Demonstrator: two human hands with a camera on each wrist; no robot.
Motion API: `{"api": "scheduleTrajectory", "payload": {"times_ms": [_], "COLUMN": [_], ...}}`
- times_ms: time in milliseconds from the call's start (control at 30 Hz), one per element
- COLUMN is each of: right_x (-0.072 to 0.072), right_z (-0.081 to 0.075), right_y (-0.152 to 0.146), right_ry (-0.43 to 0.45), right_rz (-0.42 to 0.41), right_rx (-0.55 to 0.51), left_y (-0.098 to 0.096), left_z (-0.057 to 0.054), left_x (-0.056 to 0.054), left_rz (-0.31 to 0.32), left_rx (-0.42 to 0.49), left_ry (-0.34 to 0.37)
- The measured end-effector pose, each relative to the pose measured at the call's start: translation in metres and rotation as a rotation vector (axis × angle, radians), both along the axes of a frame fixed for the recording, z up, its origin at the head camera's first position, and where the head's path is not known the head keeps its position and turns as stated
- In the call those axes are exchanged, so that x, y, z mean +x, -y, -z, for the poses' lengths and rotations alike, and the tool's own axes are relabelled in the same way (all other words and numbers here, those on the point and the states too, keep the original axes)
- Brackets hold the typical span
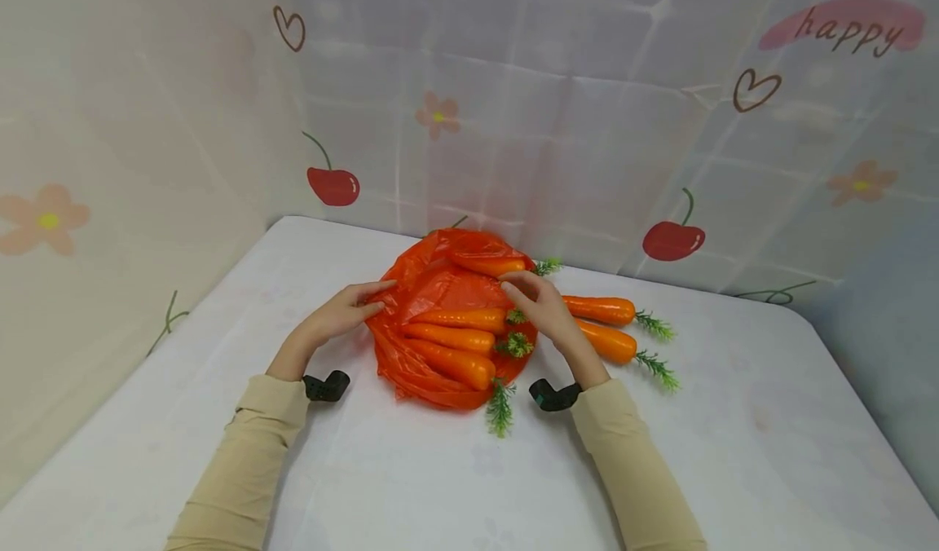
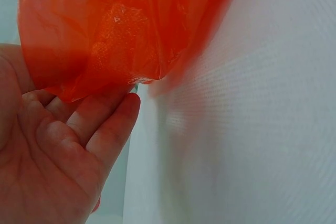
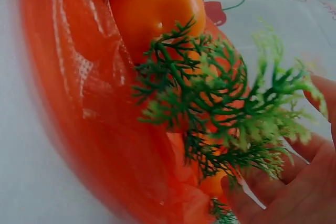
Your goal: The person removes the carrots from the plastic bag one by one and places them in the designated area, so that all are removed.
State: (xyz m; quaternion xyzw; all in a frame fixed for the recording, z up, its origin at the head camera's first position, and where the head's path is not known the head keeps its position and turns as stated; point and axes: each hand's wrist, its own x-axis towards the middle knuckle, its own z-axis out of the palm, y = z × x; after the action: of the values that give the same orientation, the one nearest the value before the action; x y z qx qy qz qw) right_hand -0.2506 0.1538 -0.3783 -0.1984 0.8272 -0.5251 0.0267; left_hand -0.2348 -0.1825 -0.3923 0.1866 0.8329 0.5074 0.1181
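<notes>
A red plastic bag (image 1: 440,282) lies spread with its mouth open on the table. Three carrots with green tops, one of them a carrot (image 1: 455,363) at the front, lie in its opening, and another carrot (image 1: 487,266) sits at the back. At the bag's left edge my left hand (image 1: 333,319) holds the thin plastic (image 2: 105,40) between thumb and fingers. My right hand (image 1: 546,310) is over the bag's right edge with its fingers slightly bent. In the right wrist view they are spread beside the leafy carrot tops (image 3: 210,93), gripping nothing visible.
Two more carrots, an upper carrot (image 1: 601,310) and a lower carrot (image 1: 609,342), lie right of the bag, partly behind my right hand. The white-covered table (image 1: 411,486) meets a printed curtain (image 1: 543,152) behind the bag.
</notes>
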Motion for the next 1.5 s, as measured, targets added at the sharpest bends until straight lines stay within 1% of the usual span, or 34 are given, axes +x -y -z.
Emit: {"api": "scheduleTrajectory", "payload": {"times_ms": [67, 133, 200, 300, 500, 900, 1167, 1500], "right_x": [-0.001, -0.002, -0.002, -0.003, -0.003, -0.003, -0.001, 0.0], "right_z": [0.002, 0.004, 0.005, 0.009, 0.016, 0.015, 0.017, 0.016], "right_y": [0.001, 0.003, 0.005, 0.006, 0.004, 0.003, 0.005, 0.005], "right_ry": [0.069, 0.118, 0.135, 0.108, 0.063, 0.001, -0.017, -0.094], "right_rz": [0.008, 0.002, -0.02, -0.056, -0.088, -0.117, -0.111, -0.084], "right_rx": [-0.01, 0.006, 0.039, 0.101, 0.184, 0.379, 0.378, 0.384], "left_y": [0.0, 0.0, 0.001, 0.001, 0.002, 0.0, 0.001, -0.001], "left_z": [0.0, 0.001, 0.001, 0.002, 0.003, 0.001, 0.002, -0.001], "left_x": [0.001, 0.001, 0.0, -0.001, -0.003, 0.0, -0.001, 0.0], "left_rz": [-0.005, -0.005, -0.004, -0.003, 0.013, 0.007, 0.009, 0.011], "left_rx": [0.003, 0.001, 0.001, -0.004, 0.0, -0.009, -0.007, -0.002], "left_ry": [0.007, 0.0, -0.005, -0.022, -0.04, -0.025, -0.035, -0.027]}}
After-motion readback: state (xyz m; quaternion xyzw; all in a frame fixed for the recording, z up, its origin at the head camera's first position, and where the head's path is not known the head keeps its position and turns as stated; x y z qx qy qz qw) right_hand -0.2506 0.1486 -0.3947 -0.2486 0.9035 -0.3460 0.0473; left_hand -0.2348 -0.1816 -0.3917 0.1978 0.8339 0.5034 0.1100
